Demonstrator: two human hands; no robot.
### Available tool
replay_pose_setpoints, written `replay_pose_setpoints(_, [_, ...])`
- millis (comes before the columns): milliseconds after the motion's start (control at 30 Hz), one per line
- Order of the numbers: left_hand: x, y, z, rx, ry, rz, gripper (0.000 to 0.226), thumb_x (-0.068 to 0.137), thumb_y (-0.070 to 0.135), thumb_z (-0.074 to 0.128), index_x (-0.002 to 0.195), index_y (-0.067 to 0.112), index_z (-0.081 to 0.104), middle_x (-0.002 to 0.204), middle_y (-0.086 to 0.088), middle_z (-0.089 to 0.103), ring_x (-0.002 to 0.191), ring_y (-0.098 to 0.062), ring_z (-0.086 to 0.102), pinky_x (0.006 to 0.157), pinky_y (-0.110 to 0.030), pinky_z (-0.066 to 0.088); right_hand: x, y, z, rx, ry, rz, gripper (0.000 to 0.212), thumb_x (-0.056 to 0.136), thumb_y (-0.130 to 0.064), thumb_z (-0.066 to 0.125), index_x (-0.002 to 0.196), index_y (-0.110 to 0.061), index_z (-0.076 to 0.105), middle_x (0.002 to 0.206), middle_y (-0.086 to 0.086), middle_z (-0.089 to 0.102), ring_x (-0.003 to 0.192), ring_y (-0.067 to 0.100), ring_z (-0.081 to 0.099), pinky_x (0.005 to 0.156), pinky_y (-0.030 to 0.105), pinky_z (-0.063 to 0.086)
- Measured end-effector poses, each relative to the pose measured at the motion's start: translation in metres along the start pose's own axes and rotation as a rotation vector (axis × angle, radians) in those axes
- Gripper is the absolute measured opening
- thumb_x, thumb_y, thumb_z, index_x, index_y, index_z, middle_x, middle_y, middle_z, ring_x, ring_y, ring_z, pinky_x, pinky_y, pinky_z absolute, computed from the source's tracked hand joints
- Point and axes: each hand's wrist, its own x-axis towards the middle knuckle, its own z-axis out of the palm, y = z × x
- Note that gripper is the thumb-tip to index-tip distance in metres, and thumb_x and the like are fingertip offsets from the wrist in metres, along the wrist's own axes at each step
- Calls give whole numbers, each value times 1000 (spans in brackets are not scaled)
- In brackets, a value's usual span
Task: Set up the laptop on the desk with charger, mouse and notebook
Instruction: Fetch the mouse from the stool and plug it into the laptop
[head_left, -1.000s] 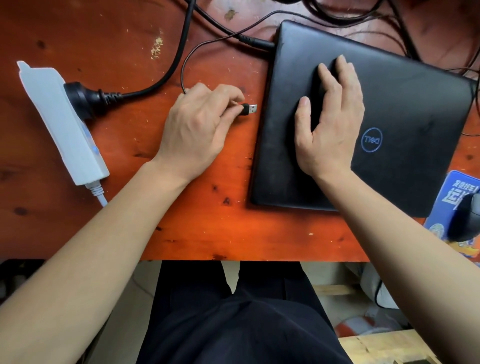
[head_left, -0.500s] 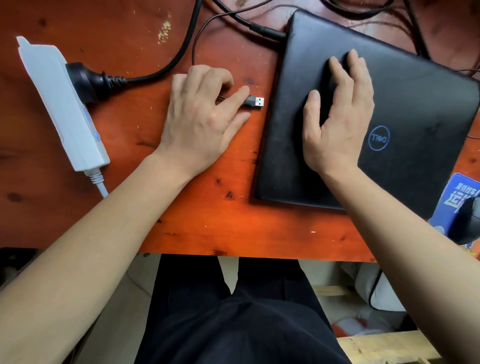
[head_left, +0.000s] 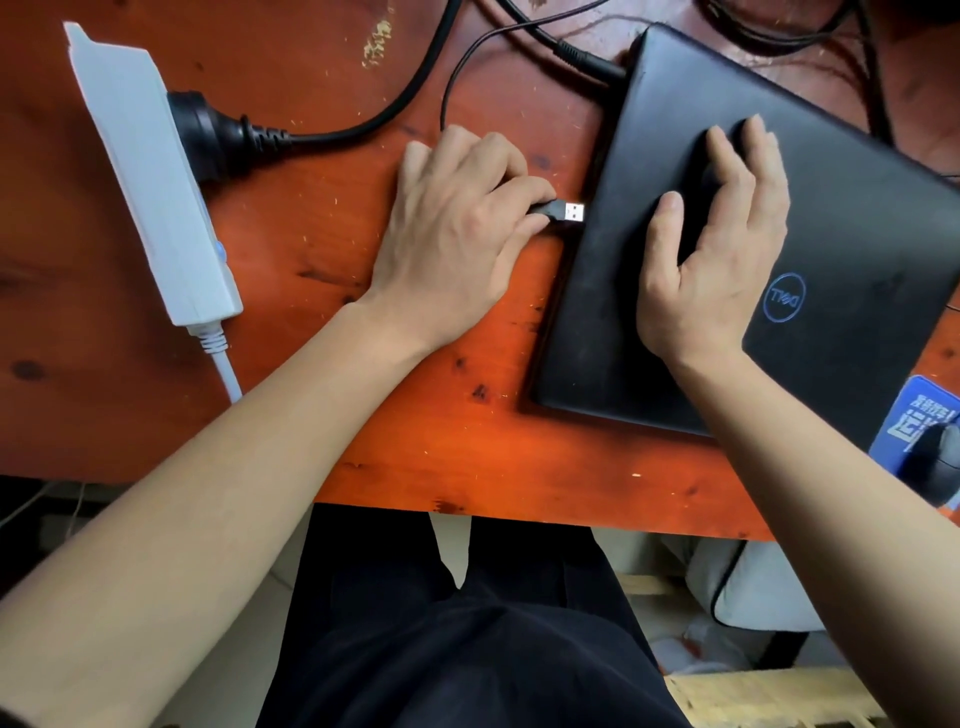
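Observation:
A closed black laptop lies on the red-brown wooden desk, its left edge facing my left hand. My left hand pinches a black USB plug whose metal tip sits just short of the laptop's left edge. The plug's thin black cable loops up and away behind the hand. My right hand lies flat on the lid, fingers spread and pressing down. A thicker charger plug enters the laptop's far left corner. A black mouse rests on a blue pad at the right edge.
A white power strip lies at the left with a black mains plug in it; its white cord drops off the front edge. More black cables tangle behind the laptop. My dark-trousered legs sit below the desk edge.
My left hand has carried the USB plug rightward, closing the gap to the laptop's left edge. My right hand stays flat on the lid.

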Motion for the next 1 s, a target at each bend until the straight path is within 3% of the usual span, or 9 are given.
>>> replay_pose_setpoints(400, [10,-2,2,-27,-61,140,15,94,17,59,100,9,70,98,-8,63,88,-30,56,73,-40,30,0,1,1,2,-4,3,49,99,-25,52,144,-6,49,155,19,40,147,33,35,116,46,31])
replay_pose_setpoints(567, [17,2,4,-85,-142,217,14,94,9,57,97,-1,66,95,-16,60,82,-32,53,64,-40,42,0,3,2,-2,-1,-6,49,99,-25,52,144,-6,50,155,20,40,146,34,35,116,47,32])
replay_pose_setpoints(733, [14,-2,6,-123,-137,198,17,97,12,55,100,0,66,96,-17,59,84,-31,52,70,-41,43,0,4,3,-4,4,-16,49,98,-25,52,143,-5,51,154,21,40,146,35,35,117,46,31])
replay_pose_setpoints(1000, [15,-1,5,-28,-136,256,17,99,15,54,101,3,66,98,-14,60,84,-30,52,66,-38,41,1,4,3,-9,-4,-8,49,98,-26,51,144,-7,50,156,18,39,147,33,34,118,44,29])
